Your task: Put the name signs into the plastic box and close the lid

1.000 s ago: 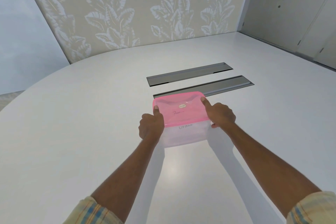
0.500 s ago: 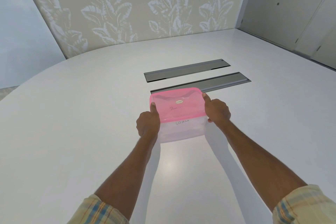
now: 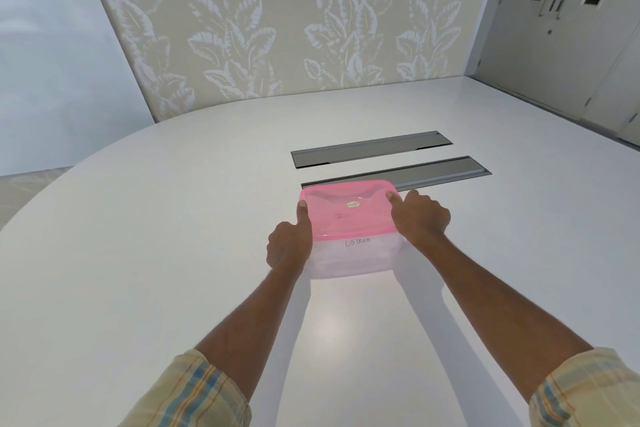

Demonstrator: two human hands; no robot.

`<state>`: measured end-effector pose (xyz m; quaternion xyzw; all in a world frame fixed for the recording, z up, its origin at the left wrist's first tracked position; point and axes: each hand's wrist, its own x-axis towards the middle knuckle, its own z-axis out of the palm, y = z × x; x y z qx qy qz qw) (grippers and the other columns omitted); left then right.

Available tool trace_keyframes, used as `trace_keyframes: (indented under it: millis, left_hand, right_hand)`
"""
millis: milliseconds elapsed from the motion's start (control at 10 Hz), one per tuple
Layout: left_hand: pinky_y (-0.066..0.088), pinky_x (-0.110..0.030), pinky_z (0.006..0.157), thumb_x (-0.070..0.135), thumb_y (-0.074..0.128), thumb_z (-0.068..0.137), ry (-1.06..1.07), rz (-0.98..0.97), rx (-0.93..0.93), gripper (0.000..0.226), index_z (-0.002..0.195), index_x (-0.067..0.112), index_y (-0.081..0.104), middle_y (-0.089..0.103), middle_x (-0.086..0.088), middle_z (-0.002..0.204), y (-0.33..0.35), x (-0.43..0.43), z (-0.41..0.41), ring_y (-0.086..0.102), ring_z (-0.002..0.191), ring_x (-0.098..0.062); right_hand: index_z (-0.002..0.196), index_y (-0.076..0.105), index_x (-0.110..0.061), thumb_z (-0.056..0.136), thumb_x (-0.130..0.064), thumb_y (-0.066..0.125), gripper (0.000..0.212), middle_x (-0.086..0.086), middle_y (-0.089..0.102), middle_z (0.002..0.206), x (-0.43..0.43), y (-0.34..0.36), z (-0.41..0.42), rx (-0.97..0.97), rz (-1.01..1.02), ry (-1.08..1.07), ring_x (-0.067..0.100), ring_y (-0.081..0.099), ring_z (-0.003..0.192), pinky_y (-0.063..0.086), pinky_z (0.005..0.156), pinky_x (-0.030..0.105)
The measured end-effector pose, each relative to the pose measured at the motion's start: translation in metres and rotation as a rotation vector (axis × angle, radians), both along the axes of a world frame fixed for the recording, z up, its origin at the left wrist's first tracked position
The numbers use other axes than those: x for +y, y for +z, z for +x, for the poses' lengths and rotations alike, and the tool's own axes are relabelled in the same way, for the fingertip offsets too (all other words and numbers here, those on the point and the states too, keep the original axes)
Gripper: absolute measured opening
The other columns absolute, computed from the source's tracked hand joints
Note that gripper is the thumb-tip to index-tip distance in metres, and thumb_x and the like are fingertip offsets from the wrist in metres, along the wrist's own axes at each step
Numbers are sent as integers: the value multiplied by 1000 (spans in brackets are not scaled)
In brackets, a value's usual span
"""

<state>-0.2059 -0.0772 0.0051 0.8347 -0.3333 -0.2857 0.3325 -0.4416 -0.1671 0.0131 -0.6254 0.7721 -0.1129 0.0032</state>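
A clear plastic box (image 3: 356, 258) with handwriting on its front stands on the white table (image 3: 145, 270). A translucent pink lid (image 3: 346, 213) with a small oval sticker lies on top of it. My left hand (image 3: 289, 246) grips the box's left side, thumb pressed on the lid's left edge. On the opposite side my right hand (image 3: 420, 218) holds the box, thumb on the lid's right edge. Name signs inside cannot be made out through the walls.
Two long grey hatch panels (image 3: 372, 151) (image 3: 446, 173) are set flush into the table just behind the box. A leaf-patterned wall rises beyond the far table edge, and grey double doors (image 3: 568, 7) stand at the right.
The hands keep their grip on the box and lid. The view has tilted slightly, so the box sits a little higher in the frame; thumbs stay on the lid edges.
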Motion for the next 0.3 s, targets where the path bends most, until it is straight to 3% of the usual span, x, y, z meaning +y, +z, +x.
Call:
trace_keyframes:
  millis: [100, 200, 300]
  left_hand:
    - [51, -43, 87, 88, 30, 89, -44, -155, -251, 84, 112, 16, 65, 69, -6, 109, 3, 6, 21, 67, 110, -35]
    - [45, -50, 109, 81, 43, 92, -122, -272, -529, 82, 135, 13, 60, 64, -12, 137, 6, 12, 50, 55, 138, -36]
    - [18, -51, 131, 77, 45, 96, -224, -383, -887, 94, 159, 7, 40, 34, -18, 169, 24, 15, 90, 21, 163, -36]
  right_hand:
    - [132, 56, -11, 98, -76, 32, 77, 13, 62, 131, 1, 15, 3, 4, -104, 151, 36, 60, 122, 47, 92, 48]
    - [146, 47, -10, 96, -78, 36, 84, 16, 50, 150, 3, 31, 12, 10, -136, 290, 35, 48, 140, 45, 105, 51]
    - [163, 26, -9, 97, -77, 37, 95, 17, 22, 172, 3, 57, 35, -14, -207, 437, 32, 18, 161, 27, 125, 54]
